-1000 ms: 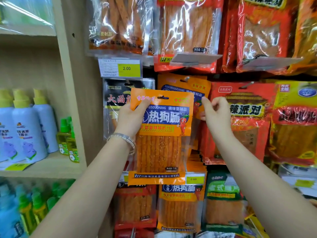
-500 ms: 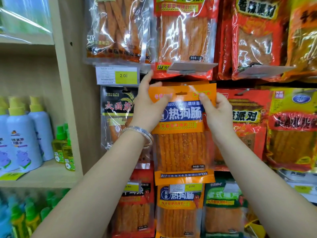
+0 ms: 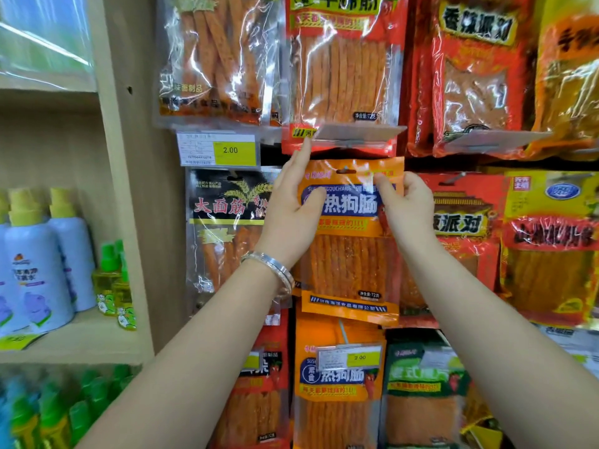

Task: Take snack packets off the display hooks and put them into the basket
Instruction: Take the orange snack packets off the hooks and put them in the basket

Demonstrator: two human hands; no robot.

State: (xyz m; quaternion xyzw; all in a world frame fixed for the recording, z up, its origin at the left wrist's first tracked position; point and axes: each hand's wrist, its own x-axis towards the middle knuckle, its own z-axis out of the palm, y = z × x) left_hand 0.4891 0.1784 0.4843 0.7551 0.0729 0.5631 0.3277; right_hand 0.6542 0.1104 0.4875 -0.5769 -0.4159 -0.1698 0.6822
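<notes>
An orange snack packet (image 3: pixel 351 260) with a blue label and a clear window of orange sticks hangs flat against the display, its hang hole (image 3: pixel 346 171) at the top. My left hand (image 3: pixel 291 218) grips its upper left side, thumb across the front and a finger pointing up past the top edge. My right hand (image 3: pixel 406 205) pinches the upper right corner, thumb on the front. More packets of the same kind (image 3: pixel 337 390) hang in the row below. No basket is in view.
Other snack packets crowd the display: a black one (image 3: pixel 223 222) to the left, red ones (image 3: pixel 466 228) to the right, more above. Price tags (image 3: pixel 218 150) stick out on the hooks. A wooden upright (image 3: pixel 129 189) separates a shelf of spray bottles (image 3: pixel 35 264) on the left.
The orange packet has moved up and right, from out in front of the display to flat against the hook row. My right hand has gone from the display onto its top right corner.
</notes>
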